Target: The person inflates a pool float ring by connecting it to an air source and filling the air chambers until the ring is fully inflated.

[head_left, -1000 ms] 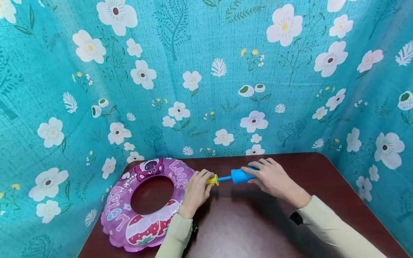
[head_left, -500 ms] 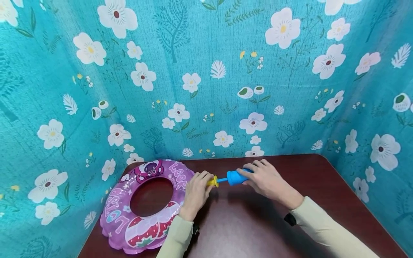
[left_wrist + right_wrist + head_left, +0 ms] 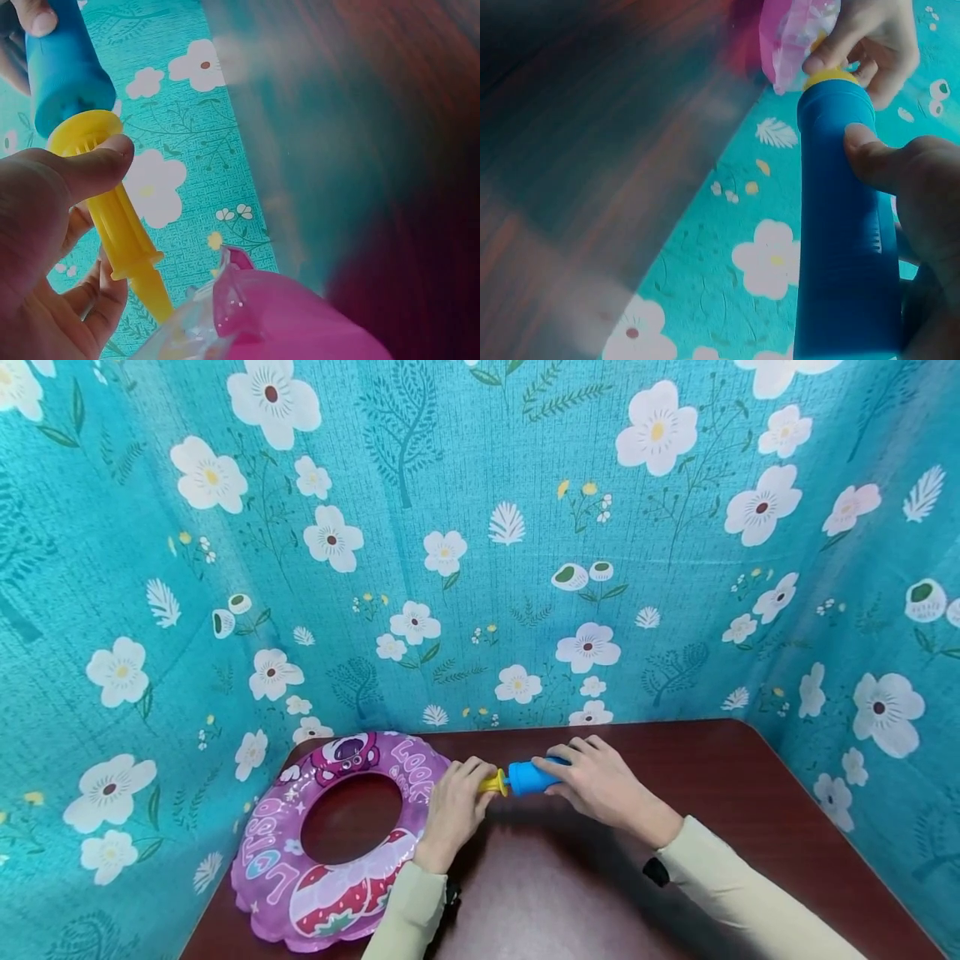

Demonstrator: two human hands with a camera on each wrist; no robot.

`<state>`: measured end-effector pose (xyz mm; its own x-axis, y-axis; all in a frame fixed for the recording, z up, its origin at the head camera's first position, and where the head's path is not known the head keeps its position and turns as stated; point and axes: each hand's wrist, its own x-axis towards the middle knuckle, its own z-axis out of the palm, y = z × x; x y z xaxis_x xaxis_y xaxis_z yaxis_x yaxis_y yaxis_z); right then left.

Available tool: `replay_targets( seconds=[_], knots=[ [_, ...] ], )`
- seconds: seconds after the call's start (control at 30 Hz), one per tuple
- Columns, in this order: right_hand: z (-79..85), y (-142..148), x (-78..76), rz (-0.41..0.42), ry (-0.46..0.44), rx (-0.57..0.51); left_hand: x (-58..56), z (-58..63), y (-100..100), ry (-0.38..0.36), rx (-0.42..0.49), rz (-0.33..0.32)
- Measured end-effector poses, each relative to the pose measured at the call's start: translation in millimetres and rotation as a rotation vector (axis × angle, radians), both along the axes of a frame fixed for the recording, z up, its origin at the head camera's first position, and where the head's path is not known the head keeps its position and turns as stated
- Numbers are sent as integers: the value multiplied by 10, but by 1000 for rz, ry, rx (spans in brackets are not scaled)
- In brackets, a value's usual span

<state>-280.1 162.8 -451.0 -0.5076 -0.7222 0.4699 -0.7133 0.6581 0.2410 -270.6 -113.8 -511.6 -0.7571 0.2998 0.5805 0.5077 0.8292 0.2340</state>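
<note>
The head view is bright, the desk [image 3: 757, 785] bearing pale glare toward its near side and soft shadows; wrist views show it darker, hazily reflective.

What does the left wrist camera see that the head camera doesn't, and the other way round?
Only the left wrist view shows the narrow end of the yellow piece. Only the head view shows the hole in the purple ring and two pale sleeves. Both show the left hand, right hand, blue pump, yellow piece, flowery curtain and table.
</note>
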Motion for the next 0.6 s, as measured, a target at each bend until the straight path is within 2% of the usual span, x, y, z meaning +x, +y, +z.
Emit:
replay_targets(
  seconds=[0.33, 0.6],
  knots=[
    [193, 422, 32, -1, 52, -20, -22, 8, -6, 34, 2, 22],
    [138, 304, 49, -8, 65, 8, -32, -56, 86, 129, 38, 50]
  ],
)
